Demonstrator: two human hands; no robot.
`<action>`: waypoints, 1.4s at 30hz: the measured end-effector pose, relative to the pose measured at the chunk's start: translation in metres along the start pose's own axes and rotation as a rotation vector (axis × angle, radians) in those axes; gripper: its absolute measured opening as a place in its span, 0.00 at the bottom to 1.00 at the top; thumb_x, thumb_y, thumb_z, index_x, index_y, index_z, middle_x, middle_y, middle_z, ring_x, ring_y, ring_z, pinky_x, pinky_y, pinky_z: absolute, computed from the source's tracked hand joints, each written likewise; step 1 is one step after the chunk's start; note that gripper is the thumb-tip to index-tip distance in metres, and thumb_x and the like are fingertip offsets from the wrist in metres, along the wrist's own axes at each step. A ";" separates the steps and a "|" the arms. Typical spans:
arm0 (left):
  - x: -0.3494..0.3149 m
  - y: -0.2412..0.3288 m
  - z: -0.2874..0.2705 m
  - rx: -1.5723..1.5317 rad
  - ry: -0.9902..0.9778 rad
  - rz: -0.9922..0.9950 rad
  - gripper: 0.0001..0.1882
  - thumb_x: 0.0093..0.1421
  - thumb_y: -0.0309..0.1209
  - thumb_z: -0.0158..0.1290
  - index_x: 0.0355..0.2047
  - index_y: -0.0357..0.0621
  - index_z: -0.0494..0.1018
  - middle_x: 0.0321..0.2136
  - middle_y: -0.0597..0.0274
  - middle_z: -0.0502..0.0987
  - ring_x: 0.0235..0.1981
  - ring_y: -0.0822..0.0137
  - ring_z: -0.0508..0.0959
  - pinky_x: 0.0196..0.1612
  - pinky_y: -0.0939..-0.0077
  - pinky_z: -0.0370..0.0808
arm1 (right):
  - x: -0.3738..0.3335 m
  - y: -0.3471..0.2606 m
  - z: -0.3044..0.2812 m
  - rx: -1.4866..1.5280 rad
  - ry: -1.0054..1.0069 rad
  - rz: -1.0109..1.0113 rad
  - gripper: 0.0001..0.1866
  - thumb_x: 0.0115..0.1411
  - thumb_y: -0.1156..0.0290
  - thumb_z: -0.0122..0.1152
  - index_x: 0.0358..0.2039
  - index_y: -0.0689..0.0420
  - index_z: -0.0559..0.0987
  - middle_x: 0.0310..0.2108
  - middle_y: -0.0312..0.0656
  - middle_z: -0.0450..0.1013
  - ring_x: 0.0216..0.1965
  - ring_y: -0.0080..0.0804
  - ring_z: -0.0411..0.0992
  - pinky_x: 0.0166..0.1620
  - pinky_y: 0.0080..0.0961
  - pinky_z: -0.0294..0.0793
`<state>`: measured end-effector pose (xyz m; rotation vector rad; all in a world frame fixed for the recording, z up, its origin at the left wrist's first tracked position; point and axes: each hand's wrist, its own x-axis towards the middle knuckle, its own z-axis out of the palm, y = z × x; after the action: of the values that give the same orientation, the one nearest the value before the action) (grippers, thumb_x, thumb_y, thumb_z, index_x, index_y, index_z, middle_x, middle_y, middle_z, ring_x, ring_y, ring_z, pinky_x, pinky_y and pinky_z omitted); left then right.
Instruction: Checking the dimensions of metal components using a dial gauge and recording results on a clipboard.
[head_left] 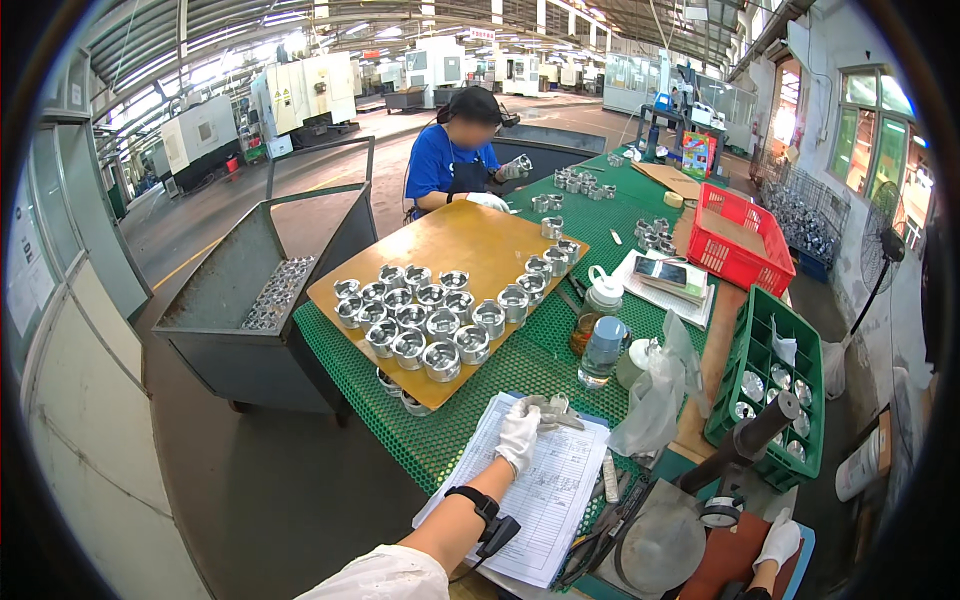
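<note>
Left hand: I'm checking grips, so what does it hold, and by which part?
The gloved left hand rests on the printed sheet, fingers touching a small metal part; whether it grips it cannot be told.

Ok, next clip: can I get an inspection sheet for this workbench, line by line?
Surface: green mesh mat covers the bench.
Job's things: printed form under left hand, which touches a small metal part.
Clutter: wooden board of machined metal cups, bottles, plastic bag, red crate, green crate.
Hands: both gloved; right hand rests low by a brown pad.
Cables: nothing seen.
Surroundings: a co-worker at the far end, grey bin, factory machines behind.
</note>
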<state>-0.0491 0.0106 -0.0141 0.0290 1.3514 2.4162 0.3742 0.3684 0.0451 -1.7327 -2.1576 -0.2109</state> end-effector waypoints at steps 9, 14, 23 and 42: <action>0.000 0.000 0.001 0.053 0.003 0.018 0.12 0.67 0.28 0.39 0.47 0.37 0.64 0.38 0.49 0.76 0.33 0.62 0.80 0.37 0.69 0.80 | 0.000 0.001 0.002 -0.033 0.043 0.006 0.32 0.64 0.49 0.41 0.22 0.66 0.80 0.25 0.58 0.74 0.30 0.55 0.73 0.36 0.46 0.70; 0.000 0.001 0.001 0.008 -0.009 -0.016 0.12 0.65 0.25 0.39 0.47 0.38 0.65 0.38 0.54 0.74 0.33 0.63 0.80 0.35 0.70 0.81 | 0.001 0.001 0.000 -0.009 -0.001 0.010 0.33 0.64 0.49 0.40 0.22 0.66 0.80 0.24 0.59 0.74 0.30 0.56 0.73 0.36 0.46 0.69; 0.003 -0.002 -0.001 0.023 0.012 0.000 0.12 0.64 0.25 0.41 0.47 0.38 0.65 0.38 0.54 0.74 0.33 0.63 0.80 0.35 0.71 0.81 | 0.001 0.003 0.004 0.009 0.027 0.009 0.32 0.64 0.49 0.41 0.22 0.66 0.80 0.24 0.59 0.74 0.29 0.55 0.73 0.35 0.46 0.70; -0.001 0.001 0.003 -0.013 0.006 -0.009 0.11 0.65 0.25 0.40 0.46 0.37 0.66 0.36 0.55 0.74 0.32 0.63 0.80 0.33 0.71 0.81 | 0.005 0.012 0.016 -0.018 0.053 -0.001 0.32 0.64 0.51 0.42 0.20 0.68 0.79 0.21 0.59 0.73 0.26 0.56 0.73 0.32 0.47 0.68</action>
<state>-0.0477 0.0127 -0.0117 0.0129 1.3350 2.4199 0.3816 0.3808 0.0307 -1.7164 -2.1249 -0.2746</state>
